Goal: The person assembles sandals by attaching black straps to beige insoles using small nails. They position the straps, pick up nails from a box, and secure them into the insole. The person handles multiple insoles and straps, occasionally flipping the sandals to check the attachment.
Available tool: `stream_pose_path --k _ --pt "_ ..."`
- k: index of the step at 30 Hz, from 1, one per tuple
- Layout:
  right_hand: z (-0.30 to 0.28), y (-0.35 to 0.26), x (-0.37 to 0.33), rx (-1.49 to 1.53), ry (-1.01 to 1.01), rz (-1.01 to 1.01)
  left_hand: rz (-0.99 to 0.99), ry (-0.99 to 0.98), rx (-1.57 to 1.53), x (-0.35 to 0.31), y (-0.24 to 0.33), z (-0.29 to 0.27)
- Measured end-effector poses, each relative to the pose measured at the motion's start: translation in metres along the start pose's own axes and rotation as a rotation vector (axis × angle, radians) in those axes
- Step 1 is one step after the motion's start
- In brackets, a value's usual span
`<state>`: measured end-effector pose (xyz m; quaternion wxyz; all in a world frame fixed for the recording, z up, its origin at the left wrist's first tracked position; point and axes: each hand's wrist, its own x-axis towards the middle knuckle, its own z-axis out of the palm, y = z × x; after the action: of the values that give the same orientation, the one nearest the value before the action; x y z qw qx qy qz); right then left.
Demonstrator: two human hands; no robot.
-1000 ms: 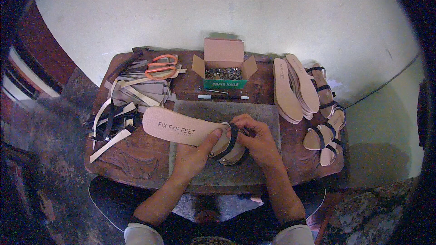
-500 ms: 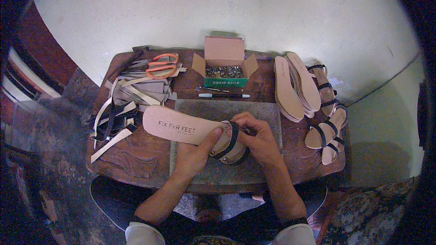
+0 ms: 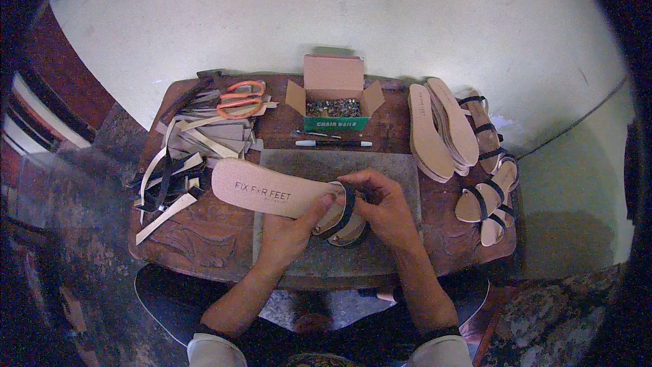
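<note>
Over the wooden table (image 3: 204,245), the pale sandal (image 3: 255,189) juts leftward from the left hand (image 3: 288,234), pinched near mid-sole, thumb on top. The right hand (image 3: 384,207) bunches its fingers beside the black strap (image 3: 348,205); I can't tell whether they pinch it.

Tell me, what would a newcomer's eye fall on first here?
Probably the pale sandal at the middle, gripped by the left hand, with the right hand at its dark strap. Next, the orange scissor handles at the table's far left and the open green box of small metal pieces at the far middle. Pale soles and strapped sandals lie to the right.
</note>
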<state>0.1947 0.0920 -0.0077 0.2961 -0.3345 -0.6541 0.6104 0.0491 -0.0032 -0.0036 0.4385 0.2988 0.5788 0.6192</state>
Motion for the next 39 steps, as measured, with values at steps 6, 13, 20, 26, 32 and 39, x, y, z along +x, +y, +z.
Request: stream_pose_path --k 6,13,20,26,32,39 --pt "-0.001 0.002 0.0 0.006 0.011 0.023 0.02 -0.015 0.002 -0.001 0.001 0.001" --pt "-0.003 0.003 0.001 -0.034 0.019 -0.035 0.041 -0.02 0.022 -0.001 0.0 0.0" --pt "-0.002 -0.002 0.0 0.034 -0.003 0.013 0.001 0.005 0.005 -0.004 0.003 0.002" --pt "-0.005 0.006 0.002 0.007 -0.022 -0.103 0.059 0.018 0.02 -0.005 -0.001 0.002" --pt "-0.001 -0.001 0.001 0.013 -0.012 -0.101 0.035 0.049 0.052 -0.005 -0.002 0.001" --pt "0.0 -0.006 0.001 -0.085 -0.002 -0.119 0.007 0.088 0.063 -0.007 0.0 0.003"
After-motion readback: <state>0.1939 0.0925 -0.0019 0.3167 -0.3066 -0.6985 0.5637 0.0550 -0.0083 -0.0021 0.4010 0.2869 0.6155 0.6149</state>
